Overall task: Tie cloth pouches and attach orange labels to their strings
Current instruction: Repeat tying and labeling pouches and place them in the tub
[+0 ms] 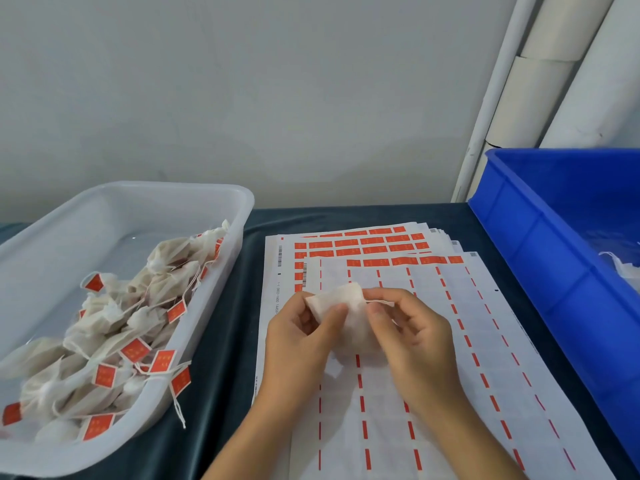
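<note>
While finished, labelled pouches (pixel 114 327) heap in the white tub (pixel 41 258) at far left, tying step judged in hand. Left hand (pixel 304 341) curled round one cloth pouch (pixel 346 306), held above the label sheets (pixel 381 393); right hand (pixel 412 327) pinching its string (pixel 379 301). Next: draw tight, knot, then peel an orange label (pixel 377 262) from the row beyond. Blue crate (pixel 554 244) far right.
</note>
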The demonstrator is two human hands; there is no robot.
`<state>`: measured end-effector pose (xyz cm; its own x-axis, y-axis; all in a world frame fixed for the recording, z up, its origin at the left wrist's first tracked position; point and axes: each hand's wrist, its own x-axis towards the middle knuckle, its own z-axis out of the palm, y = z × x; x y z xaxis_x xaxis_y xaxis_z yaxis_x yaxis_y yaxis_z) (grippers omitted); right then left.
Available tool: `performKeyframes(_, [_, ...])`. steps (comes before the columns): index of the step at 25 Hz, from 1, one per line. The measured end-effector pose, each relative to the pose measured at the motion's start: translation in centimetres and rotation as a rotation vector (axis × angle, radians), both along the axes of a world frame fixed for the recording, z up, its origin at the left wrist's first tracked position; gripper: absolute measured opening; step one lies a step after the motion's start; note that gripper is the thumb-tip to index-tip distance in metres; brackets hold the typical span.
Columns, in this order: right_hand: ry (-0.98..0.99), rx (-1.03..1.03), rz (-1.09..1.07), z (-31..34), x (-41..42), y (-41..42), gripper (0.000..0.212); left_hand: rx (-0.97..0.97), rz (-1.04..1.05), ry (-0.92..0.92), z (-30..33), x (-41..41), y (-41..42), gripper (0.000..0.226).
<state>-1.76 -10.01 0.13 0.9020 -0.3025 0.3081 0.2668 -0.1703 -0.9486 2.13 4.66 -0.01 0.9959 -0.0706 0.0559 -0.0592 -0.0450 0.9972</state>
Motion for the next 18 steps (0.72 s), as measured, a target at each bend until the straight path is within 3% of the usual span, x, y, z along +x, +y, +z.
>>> performKeyframes(7, [-0.032,-0.109,-0.123,0.12,0.24,0.11,0.006,0.053,-0.016,-0.061,0.25,-0.43,-0.26,0.015])
performKeyframes(10, [-0.018,-0.141,-0.171,-0.02,0.39,-0.24,0.011,-0.007,-0.1,-0.064,0.42,-0.54,-0.15,0.01])
performKeyframes(15, [-0.013,-0.218,-0.195,-0.08,0.43,-0.25,0.018,-0.055,-0.277,0.005,0.59,-0.97,0.0,0.013])
performKeyframes(18, [-0.066,-0.323,-0.237,-0.14,0.49,-0.45,0.019,-0.026,-0.273,0.058,0.62,-0.92,-0.1,0.008])
